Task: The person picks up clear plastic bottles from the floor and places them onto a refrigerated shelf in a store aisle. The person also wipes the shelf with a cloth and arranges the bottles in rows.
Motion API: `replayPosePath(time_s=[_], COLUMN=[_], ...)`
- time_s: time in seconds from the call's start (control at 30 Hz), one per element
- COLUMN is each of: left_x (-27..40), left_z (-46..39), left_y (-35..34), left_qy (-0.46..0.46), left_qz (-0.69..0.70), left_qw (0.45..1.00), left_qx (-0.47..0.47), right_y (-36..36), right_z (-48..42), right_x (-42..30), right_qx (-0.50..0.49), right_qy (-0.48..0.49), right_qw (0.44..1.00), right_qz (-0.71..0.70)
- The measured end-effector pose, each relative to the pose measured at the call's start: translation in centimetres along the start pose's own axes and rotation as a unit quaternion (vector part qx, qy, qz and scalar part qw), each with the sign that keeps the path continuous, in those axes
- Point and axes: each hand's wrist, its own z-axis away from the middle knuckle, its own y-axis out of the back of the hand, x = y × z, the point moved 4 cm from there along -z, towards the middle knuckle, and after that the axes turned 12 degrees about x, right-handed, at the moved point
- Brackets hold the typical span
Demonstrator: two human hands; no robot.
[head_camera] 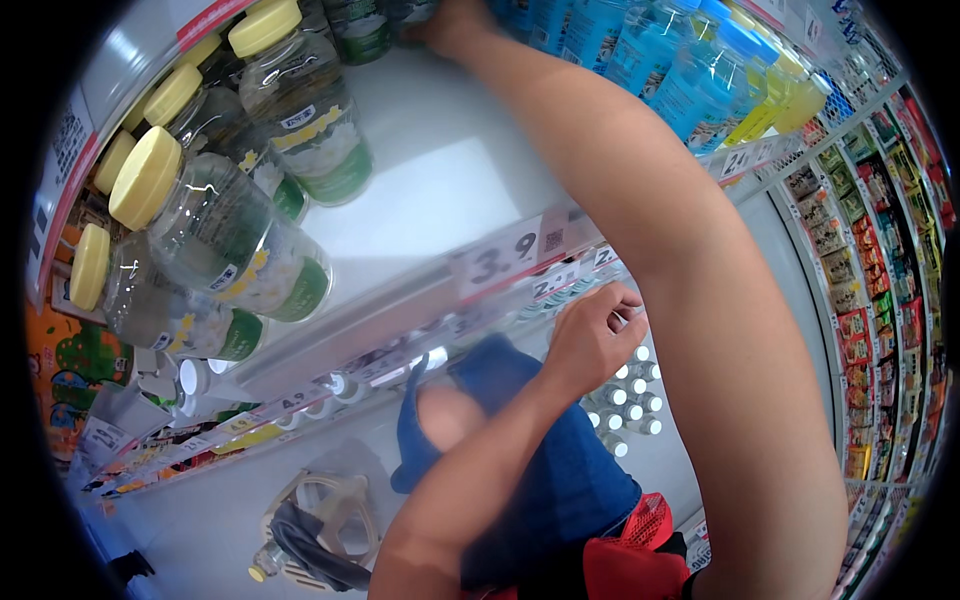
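My right hand (450, 28) is blurred at the top edge, reaching deep over a white shelf (435, 165). Its fingers lie against or beside a clear bottle with a green label (360, 30); I cannot tell whether they grip one. My left hand (596, 330) hangs lower, just in front of the shelf edge, fingers loosely curled and nothing visible in them. On the shelf's left side stand large clear bottles with yellow caps, among them a front bottle (240, 232) and one behind it (307, 120). Blue-capped bottles of blue drink (697, 82) line the right side.
A price strip (499, 259) runs along the shelf's front edge. Below are white-capped bottles (626, 401) and a beige plastic stool (349, 502) with a dark cloth (311, 547) over it and a yellow-capped bottle (266, 562) beside it. Packet racks (862, 300) rise at right.
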Motion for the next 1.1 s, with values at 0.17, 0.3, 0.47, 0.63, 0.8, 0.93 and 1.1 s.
replayPosePath(time_s=[0.17,0.3,0.47,0.63,0.8,0.93,1.1], left_x=[0.2,0.1,-0.3,-0.9,-0.2,-0.7,-1.3], left_z=[0.0,0.1,0.0,0.0,0.4,0.6,1.2], left_y=[0.3,0.7,-0.8,1.6,0.4,-0.3,-0.2], left_qy=[-0.005,0.011,0.067,0.041,0.017,0.009,-0.016], left_qz=[0.002,-0.003,-0.054,-0.111,-0.137,-0.186,-0.216], left_qw=[1.000,1.000,0.995,0.993,0.989,0.980,0.973], left_qx=[-0.017,-0.011,-0.052,-0.028,-0.046,-0.065,-0.079], right_y=[0.8,-0.2,-1.9,2.6,20.4,27.6,29.7], right_z=[0.7,0.2,-4.5,2.1,12.8,20.9,30.1], right_x=[-0.8,-1.2,1.8,-1.0,-1.4,3.8,14.9], right_qx=[-0.021,-0.078,-0.127,-0.266,-0.173,-0.027,-0.006], right_qy=[-0.029,0.004,0.275,0.365,0.197,0.095,-0.110], right_qw=[0.999,0.997,0.916,0.857,0.965,0.989,0.992], right_qz=[0.022,0.007,0.262,0.249,-0.007,-0.113,-0.069])
